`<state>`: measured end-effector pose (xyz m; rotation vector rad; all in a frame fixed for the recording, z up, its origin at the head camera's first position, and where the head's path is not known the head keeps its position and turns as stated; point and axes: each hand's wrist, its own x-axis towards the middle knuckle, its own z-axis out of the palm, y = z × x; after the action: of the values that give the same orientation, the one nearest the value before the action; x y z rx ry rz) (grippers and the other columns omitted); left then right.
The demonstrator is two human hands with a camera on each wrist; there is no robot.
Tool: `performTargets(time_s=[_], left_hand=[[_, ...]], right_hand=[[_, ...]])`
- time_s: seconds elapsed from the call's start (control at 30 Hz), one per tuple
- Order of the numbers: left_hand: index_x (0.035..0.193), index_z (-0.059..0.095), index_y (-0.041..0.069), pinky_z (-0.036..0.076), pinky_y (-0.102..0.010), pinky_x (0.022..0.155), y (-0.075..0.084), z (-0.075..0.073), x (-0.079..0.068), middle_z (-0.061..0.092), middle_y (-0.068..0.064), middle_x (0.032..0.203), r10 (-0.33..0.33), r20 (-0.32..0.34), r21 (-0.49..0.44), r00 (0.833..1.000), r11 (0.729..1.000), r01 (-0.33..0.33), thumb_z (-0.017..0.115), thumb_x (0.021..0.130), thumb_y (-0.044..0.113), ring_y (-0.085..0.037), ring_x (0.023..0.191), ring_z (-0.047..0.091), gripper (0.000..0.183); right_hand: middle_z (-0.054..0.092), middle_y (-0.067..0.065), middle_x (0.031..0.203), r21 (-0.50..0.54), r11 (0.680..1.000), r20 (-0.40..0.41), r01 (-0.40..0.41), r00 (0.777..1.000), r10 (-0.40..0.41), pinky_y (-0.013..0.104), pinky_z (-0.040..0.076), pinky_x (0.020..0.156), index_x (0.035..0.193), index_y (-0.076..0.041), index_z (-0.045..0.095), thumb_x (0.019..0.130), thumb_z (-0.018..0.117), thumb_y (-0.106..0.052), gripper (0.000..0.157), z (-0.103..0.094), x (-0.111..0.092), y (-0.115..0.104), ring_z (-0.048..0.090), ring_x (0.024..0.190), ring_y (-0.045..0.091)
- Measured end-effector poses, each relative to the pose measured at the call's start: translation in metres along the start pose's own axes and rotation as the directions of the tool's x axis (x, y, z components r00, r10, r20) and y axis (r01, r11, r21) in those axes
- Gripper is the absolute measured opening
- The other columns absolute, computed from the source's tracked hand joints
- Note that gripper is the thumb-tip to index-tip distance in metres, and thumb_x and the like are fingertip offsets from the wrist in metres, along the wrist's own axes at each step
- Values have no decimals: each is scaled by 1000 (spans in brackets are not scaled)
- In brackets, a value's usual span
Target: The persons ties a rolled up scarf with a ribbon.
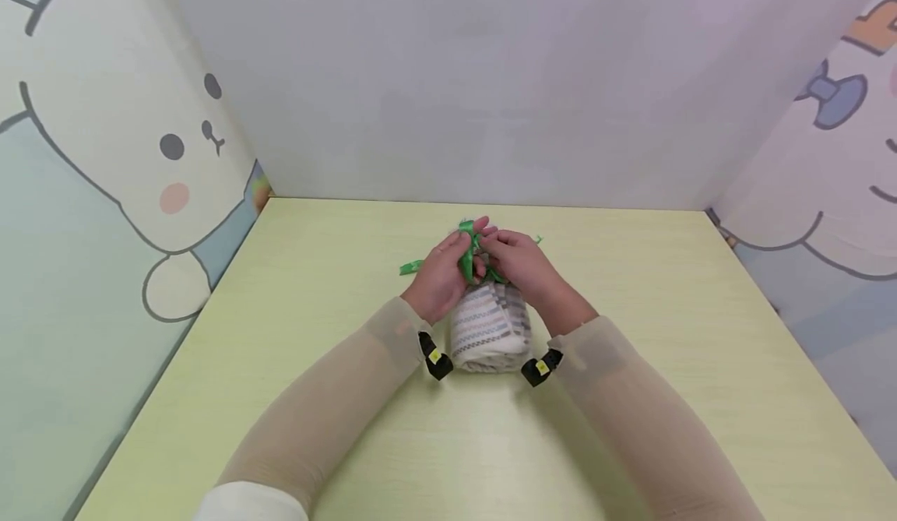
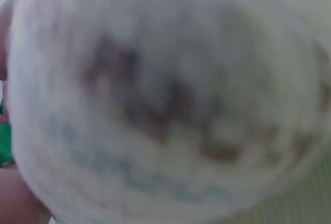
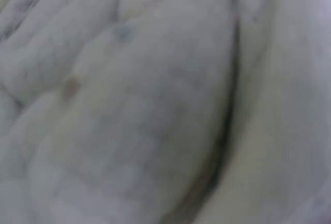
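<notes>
A rolled striped towel (image 1: 483,326) lies on the table with one end toward me. At its far end a green ribbon (image 1: 467,262) stands up in a loop between my hands. My left hand (image 1: 440,278) pinches this loop between thumb and fingers. Fingertips of my right hand (image 1: 525,264) pinch the ribbon just beside it, partly hiding the knot area. Blurred towel (image 2: 165,131) fills the left wrist view, with a bit of ribbon (image 2: 5,144) at its left edge. Soft folds of the towel (image 3: 129,110) fill the right wrist view; neither hand's grip shows there.
The pale yellow table (image 1: 336,272) ends at a plain back wall (image 1: 476,100). Side panels with cartoon animals (image 1: 133,116) stand left and right. A ribbon tail (image 1: 410,268) sticks out left of the hands, another small tip (image 1: 539,239) to the right.
</notes>
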<state>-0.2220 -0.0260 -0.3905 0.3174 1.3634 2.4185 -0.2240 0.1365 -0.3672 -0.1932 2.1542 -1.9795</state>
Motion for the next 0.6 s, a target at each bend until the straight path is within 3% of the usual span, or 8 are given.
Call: performTargets(time_s=[0.1, 0.17, 0.27, 0.33, 0.37, 0.47, 0.53, 0.6], left_hand=[[153, 50, 13, 46, -21, 72, -2, 3, 4, 52, -3, 154, 6, 20, 28, 1000, 1000, -7, 36, 114, 25, -13, 81, 50, 43], [152, 51, 11, 46, -21, 70, -1, 3, 4, 57, 2, 147, 25, -1, 80, 1000, 997, -25, 37, 114, 25, -12, 80, 50, 43], [146, 58, 11, 45, -22, 63, 0, 3, 4, 68, 2, 117, 75, -50, 253, 996, 966, -60, 42, 113, 26, -13, 71, 50, 40], [140, 64, 11, 43, -25, 61, 1, 2, 4, 65, -1, 96, 110, -81, 388, 991, 919, -70, 44, 113, 28, -15, 67, 48, 38], [137, 66, 13, 43, -27, 62, 1, 2, 4, 64, 0, 93, 130, -95, 461, 987, 885, -72, 45, 112, 29, -16, 66, 48, 36], [128, 71, 13, 48, -30, 79, 3, 2, 4, 67, 4, 104, 168, -115, 625, 979, 778, -60, 45, 112, 32, -11, 89, 59, 35], [121, 72, 14, 48, -34, 89, 5, 3, 4, 68, 8, 117, 179, -118, 698, 977, 714, -47, 45, 112, 33, -11, 106, 60, 35], [108, 71, 12, 48, -36, 92, 6, 4, 4, 70, 7, 117, 178, -107, 758, 978, 652, -36, 44, 112, 33, -13, 113, 60, 35]], right_hand=[[46, -2, 67, -10, 1000, 5, 11, 1000, -11, 24, 39, 63, 97, -2, 62, 108, 56, -23, 25, -1, 1, 0, 42, 62, 10], [46, -2, 67, -21, 1000, 5, 12, 1000, -12, 24, 39, 62, 95, -2, 61, 108, 56, -24, 26, 0, 1, 0, 42, 61, 11], [43, -2, 66, -73, 997, -8, 17, 1000, -18, 26, 36, 61, 96, -1, 61, 107, 59, -26, 28, -2, 0, -1, 39, 60, 11], [45, -2, 67, -119, 993, -22, 28, 999, -31, 27, 37, 62, 99, -1, 61, 105, 61, -28, 27, -4, -1, -2, 41, 62, 12], [44, -2, 67, -141, 989, -30, 40, 999, -44, 27, 37, 62, 101, -1, 60, 104, 63, -28, 27, -5, -2, -2, 40, 61, 12], [43, 0, 67, -193, 978, -53, 77, 995, -89, 29, 37, 60, 110, -3, 54, 103, 63, -26, 26, -9, -3, -1, 39, 59, 13], [43, 2, 67, -225, 968, -63, 114, 989, -131, 29, 36, 57, 118, -7, 53, 104, 61, -24, 24, -11, -2, 1, 37, 57, 14], [44, 5, 68, -262, 953, -57, 152, 983, -172, 30, 36, 55, 129, -12, 53, 105, 56, -23, 26, -12, -2, 2, 37, 55, 15]])
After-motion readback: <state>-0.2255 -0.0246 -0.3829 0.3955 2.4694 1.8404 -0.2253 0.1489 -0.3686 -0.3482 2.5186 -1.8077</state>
